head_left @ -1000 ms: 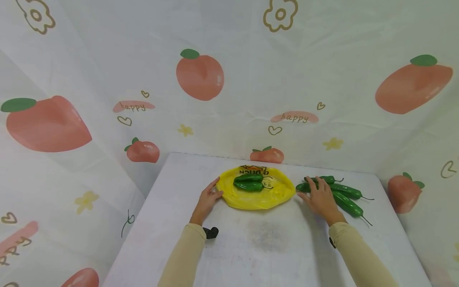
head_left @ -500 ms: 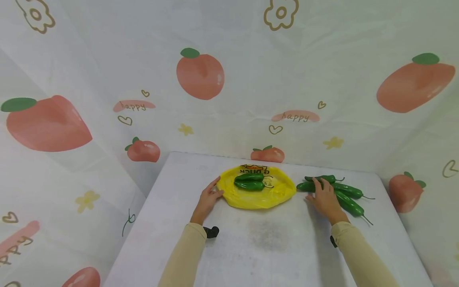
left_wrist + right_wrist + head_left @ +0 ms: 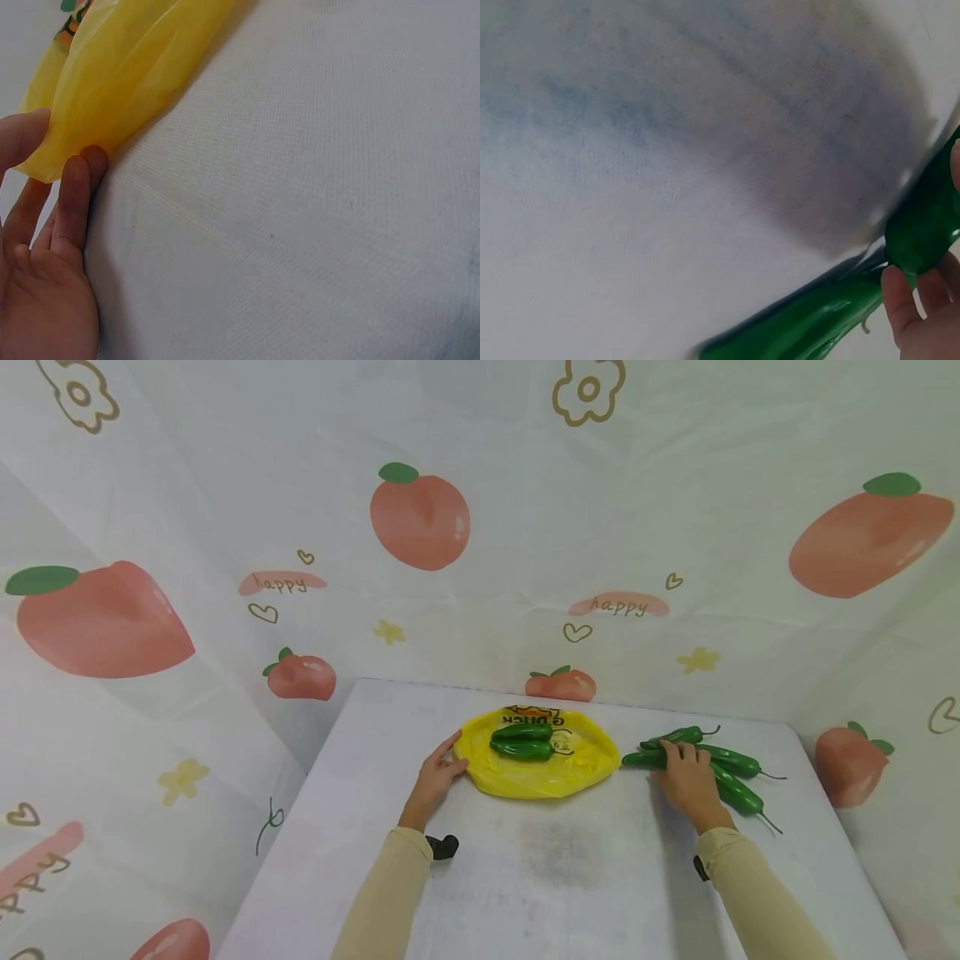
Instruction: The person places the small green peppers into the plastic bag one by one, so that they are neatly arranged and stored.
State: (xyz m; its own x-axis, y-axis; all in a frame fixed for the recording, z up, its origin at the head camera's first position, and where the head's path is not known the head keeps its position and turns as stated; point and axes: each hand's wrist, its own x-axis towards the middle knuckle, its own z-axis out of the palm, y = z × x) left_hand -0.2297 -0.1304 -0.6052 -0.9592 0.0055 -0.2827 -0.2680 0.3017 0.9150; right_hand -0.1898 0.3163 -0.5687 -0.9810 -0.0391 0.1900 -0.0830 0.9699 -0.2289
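The left hand [image 3: 435,779] rests flat, fingers straight, against the edge of the limp, slippery yellow plastic bag [image 3: 537,767], which holds two green peppers [image 3: 522,742]. On the table [image 3: 555,860] to the right, the right hand [image 3: 688,781] seems to curl round one smooth, firm pepper [image 3: 647,758] from the loose pile [image 3: 731,772], gripping its middle, wrist low.

Both arms in from the near edge, beige sleeves to the wrists, forearms angled slightly inward. Left hand [image 3: 435,779] left of centre — palm down, fingers straight and relaxed, fingertips [image 3: 79,169] and thumb extended toward the far right. Right hand [image 3: 686,781] out on the right, knuckles up, fingers curled down into a grip — fingertips [image 3: 896,300] show at the right wrist view's edge.
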